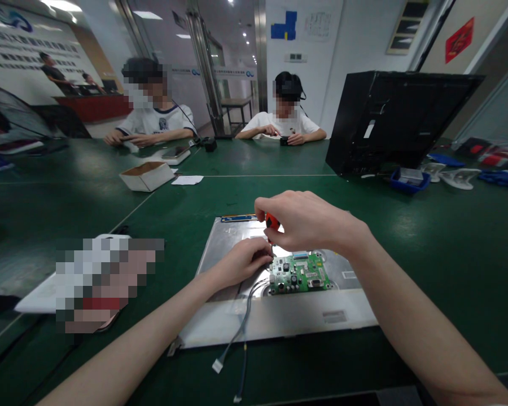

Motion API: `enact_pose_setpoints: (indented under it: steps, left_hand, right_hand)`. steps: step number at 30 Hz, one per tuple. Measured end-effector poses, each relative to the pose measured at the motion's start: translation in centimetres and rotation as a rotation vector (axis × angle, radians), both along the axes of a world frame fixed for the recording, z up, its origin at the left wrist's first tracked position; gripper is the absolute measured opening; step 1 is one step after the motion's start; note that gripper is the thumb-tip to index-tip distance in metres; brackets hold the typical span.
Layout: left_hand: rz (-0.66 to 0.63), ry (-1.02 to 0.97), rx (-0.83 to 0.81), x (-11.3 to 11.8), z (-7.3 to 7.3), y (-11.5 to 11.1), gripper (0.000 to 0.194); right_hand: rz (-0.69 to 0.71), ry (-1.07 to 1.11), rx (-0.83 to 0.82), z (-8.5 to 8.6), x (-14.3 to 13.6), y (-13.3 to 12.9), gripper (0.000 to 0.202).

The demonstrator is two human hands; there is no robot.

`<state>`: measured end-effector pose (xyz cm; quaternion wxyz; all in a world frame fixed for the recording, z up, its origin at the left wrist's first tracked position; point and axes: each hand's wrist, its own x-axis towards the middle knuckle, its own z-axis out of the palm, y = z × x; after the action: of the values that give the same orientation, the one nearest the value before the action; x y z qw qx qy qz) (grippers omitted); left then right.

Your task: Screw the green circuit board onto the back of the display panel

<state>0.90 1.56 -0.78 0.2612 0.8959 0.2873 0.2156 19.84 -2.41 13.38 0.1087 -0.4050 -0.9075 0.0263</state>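
Note:
A flat metal display panel (pixel 220 282) lies on the green table in front of me, with a green circuit board (pixel 298 272) on its back. My right hand (pixel 311 220) grips the orange and black handle of a screwdriver (pixel 272 220), held upright over the board's upper left corner. Close to the screwdriver's lower end, the fingers of my left hand (pixel 248 259) are pinched together; what they hold, if anything, is hidden. Thin cables (pixel 248 313) run from near the board's left side over the panel's front edge and end in white connectors.
A large black monitor housing (pixel 402 124) stands at the back right, near a blue tray (pixel 410 180). Left of the panel lies a pixelated phone-like object (pixel 110 287). An open white box (pixel 147 176) sits farther back. Two people (pixel 154 107) sit across the table.

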Motion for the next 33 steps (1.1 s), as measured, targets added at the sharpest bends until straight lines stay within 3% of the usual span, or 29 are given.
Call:
enact_pose_setpoints:
  steps: [9, 16, 33]
  left_hand:
    - [0.007, 0.021, -0.021, 0.16, 0.80, -0.41, 0.008]
    - [-0.010, 0.006, -0.021, 0.09, 0.79, -0.34, 0.007]
    - [0.004, -0.002, -0.014, 0.18, 1.04, -0.43, 0.007]
  right_hand:
    - [-0.153, -0.074, 0.106, -0.03, -0.30, 0.36, 0.018]
    - [-0.113, -0.061, 0.034, 0.04, -0.05, 0.17, 0.022]
    - [-0.127, -0.086, 0.108, 0.07, -0.19, 0.32, 0.014]
